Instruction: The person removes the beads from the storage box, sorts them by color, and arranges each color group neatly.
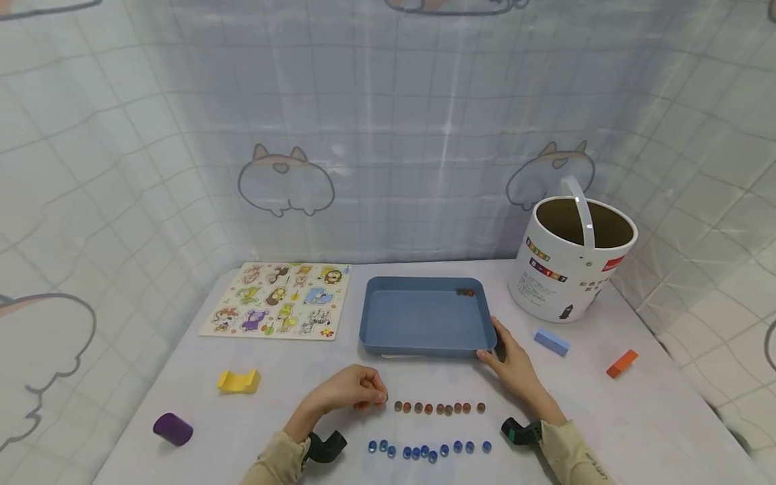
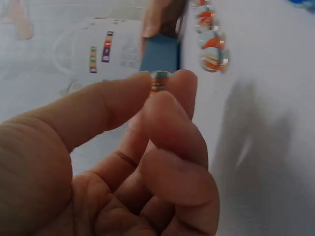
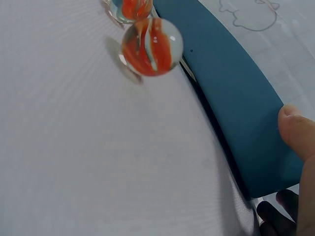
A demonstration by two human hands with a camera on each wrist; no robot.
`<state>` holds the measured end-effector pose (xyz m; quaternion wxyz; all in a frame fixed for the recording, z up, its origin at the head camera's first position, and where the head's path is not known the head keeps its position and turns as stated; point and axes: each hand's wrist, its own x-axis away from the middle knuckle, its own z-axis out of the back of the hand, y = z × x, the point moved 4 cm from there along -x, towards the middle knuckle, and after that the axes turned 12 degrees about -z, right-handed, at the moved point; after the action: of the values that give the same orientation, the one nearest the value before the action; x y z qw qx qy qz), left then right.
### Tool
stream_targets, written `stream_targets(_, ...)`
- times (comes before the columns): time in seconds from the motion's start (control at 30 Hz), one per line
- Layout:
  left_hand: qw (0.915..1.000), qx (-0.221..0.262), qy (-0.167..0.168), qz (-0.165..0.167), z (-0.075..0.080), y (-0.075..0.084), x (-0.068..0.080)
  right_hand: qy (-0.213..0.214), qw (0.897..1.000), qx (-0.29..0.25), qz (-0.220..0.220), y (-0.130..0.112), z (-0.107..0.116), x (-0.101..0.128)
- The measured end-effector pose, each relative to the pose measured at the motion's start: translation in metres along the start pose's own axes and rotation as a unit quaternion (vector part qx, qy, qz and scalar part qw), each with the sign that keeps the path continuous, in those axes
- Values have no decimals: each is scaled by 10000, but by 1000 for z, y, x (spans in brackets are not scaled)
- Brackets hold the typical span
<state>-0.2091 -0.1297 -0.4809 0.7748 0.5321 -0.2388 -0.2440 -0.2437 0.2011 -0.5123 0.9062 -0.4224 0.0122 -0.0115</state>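
My left hand (image 1: 353,388) pinches a marble (image 2: 160,81) with orange and blue swirls between thumb and fingertips, just above the table at the left end of a row of swirled orange-and-clear marbles (image 1: 428,408). The shallow blue tray (image 1: 418,323) lies behind that row. At its front right corner my right hand (image 1: 514,367) grips the tray, thumb on the front wall and the other fingers round the side, partly hidden. A few marbles (image 1: 465,292) sit in the tray's back right corner. Nearer to me runs a row of blue marbles (image 1: 424,450).
A wooden animal puzzle board (image 1: 275,303) lies left of the tray. A white bucket (image 1: 564,269) with a handle stands at the back right, near a blue block (image 1: 552,342) and an orange block (image 1: 622,364). On the left are a yellow block (image 1: 239,382) and a purple cylinder (image 1: 173,429).
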Motion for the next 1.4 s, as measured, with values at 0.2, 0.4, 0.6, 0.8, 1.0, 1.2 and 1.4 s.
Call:
stream_targets(0.2,9988,-434,143,198,-8,-4,-7,-2,10000,44,-57,3,2,-1)
stream_targets(0.4,9967,-780,170,145,-16,-3,-15,16,9999,1,-112,5,5,-3)
stream_targets(0.6,9958,-912,73,25,-7,16,-22,13,9999,30,-116,7,8,-3)
stream_targets(0.8,9980,-409,34,-483,10,54,-64,26,9999,-16,-126,8,10,-4)
stream_targets(1.0,9973,576,314,-341,20,66,-133,11,10000,-58,-50,6,5,-4)
stream_targets(1.2,9919,966,818,123,18,57,-198,-40,9999,-162,-31,2,2,-4)
stream_targets(1.4,9893,540,1335,214,10,46,-228,-5,9999,-136,-27,4,-2,-2)
